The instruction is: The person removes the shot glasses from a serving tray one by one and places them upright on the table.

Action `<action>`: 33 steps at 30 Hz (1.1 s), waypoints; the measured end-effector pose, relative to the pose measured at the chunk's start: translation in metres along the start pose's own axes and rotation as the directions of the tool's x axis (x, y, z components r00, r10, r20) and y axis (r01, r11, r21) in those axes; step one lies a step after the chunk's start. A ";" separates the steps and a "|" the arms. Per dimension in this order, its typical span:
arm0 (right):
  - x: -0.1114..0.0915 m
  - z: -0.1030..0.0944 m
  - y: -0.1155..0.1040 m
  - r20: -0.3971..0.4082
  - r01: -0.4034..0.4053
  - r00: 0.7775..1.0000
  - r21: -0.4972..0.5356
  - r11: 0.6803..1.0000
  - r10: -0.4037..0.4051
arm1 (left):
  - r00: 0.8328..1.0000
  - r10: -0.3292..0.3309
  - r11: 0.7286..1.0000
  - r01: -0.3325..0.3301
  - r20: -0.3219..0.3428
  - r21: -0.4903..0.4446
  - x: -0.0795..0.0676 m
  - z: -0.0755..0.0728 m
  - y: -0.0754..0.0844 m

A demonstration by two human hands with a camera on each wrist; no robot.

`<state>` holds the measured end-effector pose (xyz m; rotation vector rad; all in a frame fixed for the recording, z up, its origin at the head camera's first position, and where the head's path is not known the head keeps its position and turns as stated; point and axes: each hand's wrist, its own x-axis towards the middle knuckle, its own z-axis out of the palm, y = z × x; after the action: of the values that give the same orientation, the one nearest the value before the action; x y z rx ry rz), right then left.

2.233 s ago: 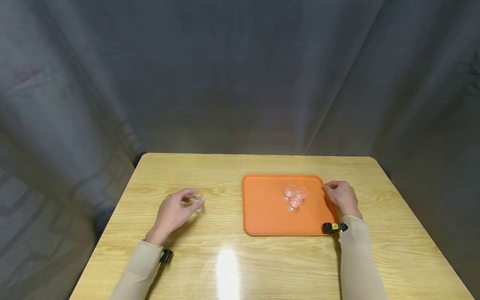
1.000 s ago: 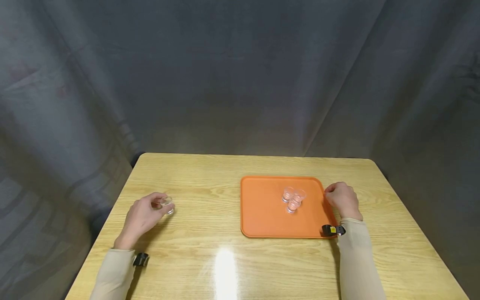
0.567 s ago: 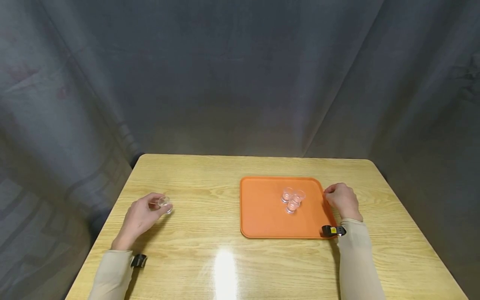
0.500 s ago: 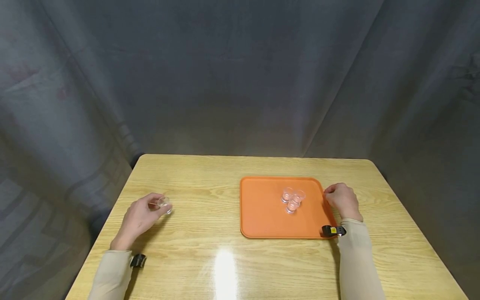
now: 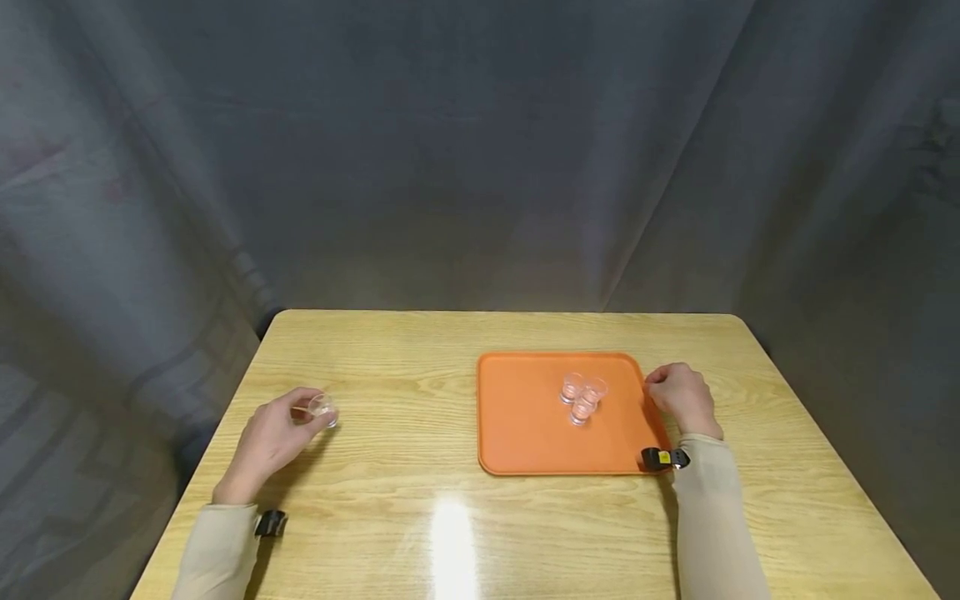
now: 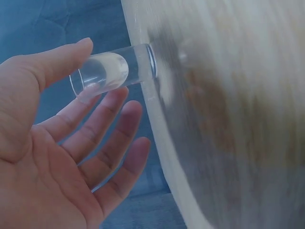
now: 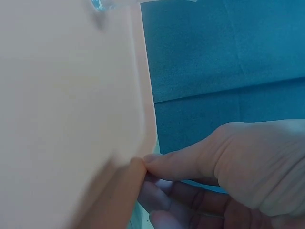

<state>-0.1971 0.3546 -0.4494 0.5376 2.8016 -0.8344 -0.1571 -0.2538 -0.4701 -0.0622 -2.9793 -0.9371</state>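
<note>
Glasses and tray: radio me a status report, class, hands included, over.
Left hand pinching one clear glass at left of table. Right hand gripping orange tray by its right rim. Three other glasses clustered on tray, only possible obstacle seen.

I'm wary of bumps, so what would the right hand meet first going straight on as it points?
The orange tray: the right hand pinches its right edge. Beyond that, the three clear glasses may lie near its line, though depth and exact heading are unclear.
</note>
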 end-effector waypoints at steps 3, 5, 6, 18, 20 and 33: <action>0.000 0.000 0.001 -0.011 0.015 1.000 -0.023 1.000 -0.015 | 1.000 0.013 1.000 -0.012 -0.006 0.018 -0.001 -0.001 0.002; 0.001 0.001 0.001 -0.019 0.020 1.000 -0.035 0.999 -0.021 | 1.000 0.021 1.000 -0.020 -0.012 0.018 -0.001 0.000 0.004; 0.001 0.001 0.001 -0.021 0.022 1.000 -0.038 0.999 -0.022 | 1.000 0.024 1.000 -0.024 -0.016 0.012 -0.001 0.000 0.005; 0.001 0.002 0.001 -0.027 0.008 1.000 -0.053 0.999 -0.010 | 0.995 0.065 0.995 -0.070 -0.069 -0.069 0.003 -0.002 0.013; 0.001 0.001 0.001 -0.026 0.007 1.000 -0.052 0.999 -0.009 | 0.994 0.073 0.994 -0.079 -0.079 -0.079 0.004 -0.002 0.015; 0.000 0.001 0.002 -0.024 0.015 1.000 -0.053 0.999 -0.016 | 0.988 0.119 0.982 -0.132 -0.099 -0.136 0.010 0.001 0.041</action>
<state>-0.1962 0.3552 -0.4513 0.5218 2.8450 -0.7600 -0.1651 -0.2192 -0.4470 -0.2024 -2.7849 -1.1035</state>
